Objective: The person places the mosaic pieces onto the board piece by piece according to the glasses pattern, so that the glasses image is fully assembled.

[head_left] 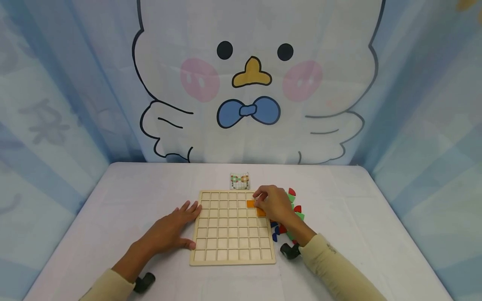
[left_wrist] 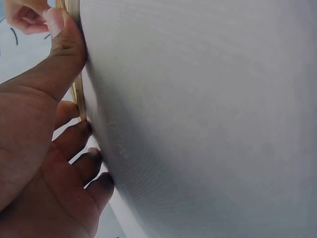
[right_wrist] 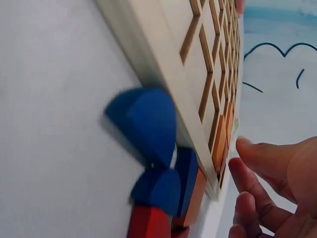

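Note:
A pale wooden grid board (head_left: 232, 255) lies on the white table. My left hand (head_left: 169, 232) is spread along its left edge, thumb near the lower corner and fingers higher up; the left wrist view shows the thumb (left_wrist: 67, 44) against the board's side. Over the upper right cells is my right hand (head_left: 274, 203), fingers bent downward. In the right wrist view its thumb and index finger tips are slightly apart, with nothing visible between them. Two orange square pieces (head_left: 261, 212) sit in cells by these fingertips, the upper one partly covered.
Loose red, green and blue pieces (right_wrist: 148, 119) lie along the board's right side, partly under the right forearm. A small pattern card (head_left: 239, 181) rests beyond the top edge. A printed curtain (head_left: 248, 142) hangs behind the table.

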Demonstrator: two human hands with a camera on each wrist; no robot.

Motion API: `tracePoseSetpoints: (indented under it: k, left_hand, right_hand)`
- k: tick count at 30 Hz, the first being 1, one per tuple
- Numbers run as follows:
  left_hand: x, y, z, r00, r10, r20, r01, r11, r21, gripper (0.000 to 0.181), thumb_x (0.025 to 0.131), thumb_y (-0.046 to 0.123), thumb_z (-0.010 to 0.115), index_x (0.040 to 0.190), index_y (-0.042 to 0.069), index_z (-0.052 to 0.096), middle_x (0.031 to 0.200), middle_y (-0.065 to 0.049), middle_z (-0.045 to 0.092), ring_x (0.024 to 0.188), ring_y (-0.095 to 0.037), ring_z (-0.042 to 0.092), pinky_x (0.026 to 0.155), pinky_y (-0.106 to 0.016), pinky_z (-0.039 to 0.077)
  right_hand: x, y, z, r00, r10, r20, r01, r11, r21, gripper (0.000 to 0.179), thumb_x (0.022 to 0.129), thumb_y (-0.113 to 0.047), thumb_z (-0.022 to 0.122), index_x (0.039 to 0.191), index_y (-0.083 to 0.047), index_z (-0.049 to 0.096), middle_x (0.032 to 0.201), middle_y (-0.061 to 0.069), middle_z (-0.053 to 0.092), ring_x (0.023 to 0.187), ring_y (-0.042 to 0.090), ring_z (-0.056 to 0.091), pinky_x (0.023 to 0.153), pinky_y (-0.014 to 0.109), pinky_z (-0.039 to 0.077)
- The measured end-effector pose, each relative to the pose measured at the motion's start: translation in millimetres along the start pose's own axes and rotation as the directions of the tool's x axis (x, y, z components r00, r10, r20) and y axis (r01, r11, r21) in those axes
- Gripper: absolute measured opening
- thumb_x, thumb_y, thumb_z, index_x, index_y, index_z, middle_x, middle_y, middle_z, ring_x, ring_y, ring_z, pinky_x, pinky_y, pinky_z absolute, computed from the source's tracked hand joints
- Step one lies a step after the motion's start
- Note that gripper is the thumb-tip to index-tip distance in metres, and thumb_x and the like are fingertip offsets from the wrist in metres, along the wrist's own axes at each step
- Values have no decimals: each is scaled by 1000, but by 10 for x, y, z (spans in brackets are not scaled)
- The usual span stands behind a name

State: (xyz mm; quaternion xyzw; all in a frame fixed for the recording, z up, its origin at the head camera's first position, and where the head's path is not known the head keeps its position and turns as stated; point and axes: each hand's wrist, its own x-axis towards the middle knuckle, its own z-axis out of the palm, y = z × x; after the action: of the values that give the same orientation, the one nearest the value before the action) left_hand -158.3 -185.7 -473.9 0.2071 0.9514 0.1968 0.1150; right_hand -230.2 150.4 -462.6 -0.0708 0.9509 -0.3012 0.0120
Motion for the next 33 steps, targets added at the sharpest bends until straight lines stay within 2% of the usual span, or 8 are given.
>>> tracePoseSetpoints:
  k: [5, 12, 19, 26, 28, 33]
  left_hand:
    - [5, -9, 0, 1000, -2, 2, 2, 1000, 5, 113, 76, 52, 89, 167, 13, 33, 176, -12, 28, 164, -41, 24, 125, -67, 33]
    - [17, -10, -2, 1000, 3, 4, -4, 1000, 8, 113, 77, 52, 88, 168, 13, 33, 176, -11, 27, 164, -40, 23, 127, -66, 32]
    - [11, -4, -6, 1000, 15, -2, -15, 1000, 15, 113, 78, 52, 88, 167, 12, 33, 175, -12, 28, 164, -41, 24, 127, -65, 31]
    - [16, -14, -3, 1000, 11, -5, -11, 1000, 9, 113, 77, 51, 89, 168, 13, 33, 176, -12, 27, 164, -41, 23, 126, -66, 32]
    - [17, -21, -1, 1000, 15, -7, -15, 1000, 10, 113, 77, 51, 89, 168, 13, 33, 176, -12, 27, 164, -42, 23, 125, -67, 33]
    - [17, -21, 5, 1000, 7, -2, -7, 1000, 4, 113, 77, 52, 89, 168, 14, 32, 176, -11, 27, 164, -41, 23, 126, -67, 32]
  right_hand:
    - [-1, 88, -106, 999, 33, -28, -33, 999, -3, 12, 96, -19, 80, 108, -20, 80, 93, -1, 73, 83, 20, 60, 66, 28, 50]
    - [-19, 288, -269, 996, 69, -62, -69, 998, -6, 13, 97, -18, 79, 111, -18, 79, 98, 3, 75, 82, 21, 62, 65, 28, 57]
    - [-39, 438, -438, 991, 95, -98, -98, 995, -30, 17, 98, -14, 77, 114, -15, 78, 102, 7, 76, 85, 24, 62, 73, 32, 58]
    - [-10, 606, -556, 984, 137, -112, -141, 989, -34, 20, 100, -15, 75, 120, -13, 75, 112, 13, 75, 80, 25, 62, 62, 27, 58]
    - [9, 652, -581, 982, 151, -109, -156, 987, -41, 22, 100, -15, 74, 122, -13, 74, 117, 14, 75, 83, 26, 63, 62, 27, 59]
    - [54, 756, -599, 977, 184, -107, -191, 980, -62, 24, 100, -16, 74, 124, -12, 74, 122, 18, 74, 98, 32, 65, 78, 38, 63]
